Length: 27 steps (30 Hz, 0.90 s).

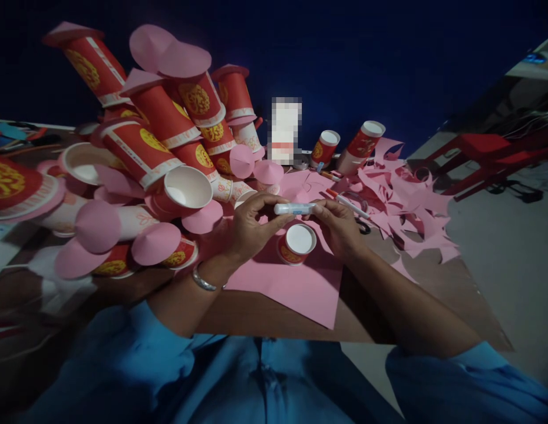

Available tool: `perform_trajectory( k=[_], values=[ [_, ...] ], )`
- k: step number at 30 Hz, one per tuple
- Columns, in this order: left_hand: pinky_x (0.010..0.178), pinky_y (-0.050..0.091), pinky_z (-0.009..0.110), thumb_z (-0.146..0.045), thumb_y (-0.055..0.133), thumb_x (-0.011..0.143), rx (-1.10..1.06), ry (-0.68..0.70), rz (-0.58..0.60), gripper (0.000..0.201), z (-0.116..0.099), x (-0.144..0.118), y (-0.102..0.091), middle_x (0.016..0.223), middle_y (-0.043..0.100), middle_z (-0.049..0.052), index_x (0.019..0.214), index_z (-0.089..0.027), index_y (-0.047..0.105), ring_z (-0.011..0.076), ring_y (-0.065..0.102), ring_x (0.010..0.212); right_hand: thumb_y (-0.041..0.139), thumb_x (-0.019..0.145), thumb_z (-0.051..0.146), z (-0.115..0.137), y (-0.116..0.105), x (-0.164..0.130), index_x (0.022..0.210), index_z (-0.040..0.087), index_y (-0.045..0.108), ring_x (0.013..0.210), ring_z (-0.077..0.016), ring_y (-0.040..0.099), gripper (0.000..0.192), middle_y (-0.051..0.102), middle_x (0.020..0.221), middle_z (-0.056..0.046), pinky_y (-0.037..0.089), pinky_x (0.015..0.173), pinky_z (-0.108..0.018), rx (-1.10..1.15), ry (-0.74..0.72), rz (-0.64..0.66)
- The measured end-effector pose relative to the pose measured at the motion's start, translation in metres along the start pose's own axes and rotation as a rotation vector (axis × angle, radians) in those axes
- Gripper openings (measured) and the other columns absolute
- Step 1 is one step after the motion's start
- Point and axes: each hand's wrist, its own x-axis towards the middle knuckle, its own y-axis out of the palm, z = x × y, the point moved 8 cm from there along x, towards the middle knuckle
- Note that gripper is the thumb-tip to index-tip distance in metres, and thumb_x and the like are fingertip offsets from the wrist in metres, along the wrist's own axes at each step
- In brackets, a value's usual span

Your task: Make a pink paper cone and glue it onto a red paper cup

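We hold a white glue stick (295,208) level between both hands, the left hand (250,227) gripping its left end, the right hand (338,227) pinching its right end, just above a red cup (297,244) standing on a pink sheet (300,282) on the surface (256,321). Capped cups (159,135) pile far left; pink scraps (402,200) lie right.

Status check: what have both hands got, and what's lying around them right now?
Left hand and right hand grip one white tube-shaped glue stick. Red paper cup upside down beneath, on pink paper sheet. Pink paper scraps right.
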Motion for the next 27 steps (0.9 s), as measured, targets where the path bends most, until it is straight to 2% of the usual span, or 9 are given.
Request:
perform_trajectory(
  k=[9, 14, 19, 27],
  values=[
    [0.064, 0.054, 0.027, -0.037, 0.087, 0.084, 0.016, 0.011, 0.009, 0.021, -0.001, 0.0, 0.002, 0.087, 0.073, 0.0, 0.095, -0.022, 0.077, 0.0121, 0.064, 0.073, 0.09, 0.075, 0.067, -0.001, 0.001, -0.002, 0.072, 0.023, 0.078, 0.074, -0.017, 0.068, 0.046, 0.074, 0.073, -0.001, 0.058, 0.082, -0.034, -0.02, 0.001, 0.004],
    [0.059, 0.052, 0.026, -0.037, 0.086, 0.083, -0.022, -0.075, -0.037, 0.021, 0.004, -0.001, -0.003, 0.084, 0.072, -0.001, 0.092, -0.023, 0.074, 0.0118, 0.062, 0.069, 0.097, 0.072, 0.052, 0.008, 0.007, -0.006, 0.104, 0.03, 0.082, 0.075, -0.014, 0.068, 0.041, 0.075, 0.081, 0.003, 0.059, 0.081, -0.031, 0.04, -0.026, 0.021],
    [0.058, 0.051, 0.027, -0.046, 0.087, 0.082, 0.021, -0.082, -0.074, 0.028, 0.001, -0.001, -0.007, 0.076, 0.068, -0.002, 0.085, -0.023, 0.071, 0.0118, 0.059, 0.066, 0.098, 0.07, 0.045, 0.016, 0.009, -0.01, 0.088, 0.027, 0.083, 0.074, -0.0143, 0.067, 0.029, 0.076, 0.08, 0.001, 0.059, 0.076, -0.031, 0.042, -0.063, -0.004],
    [0.062, 0.051, 0.029, -0.046, 0.089, 0.079, 0.016, -0.101, -0.112, 0.03, 0.006, -0.003, -0.01, 0.078, 0.067, -0.001, 0.081, -0.024, 0.069, 0.0136, 0.058, 0.069, 0.099, 0.069, 0.046, 0.016, 0.012, -0.012, 0.087, 0.027, 0.082, 0.075, -0.0147, 0.067, 0.031, 0.075, 0.081, 0.001, 0.06, 0.077, -0.032, 0.039, -0.031, 0.005]
  ],
)
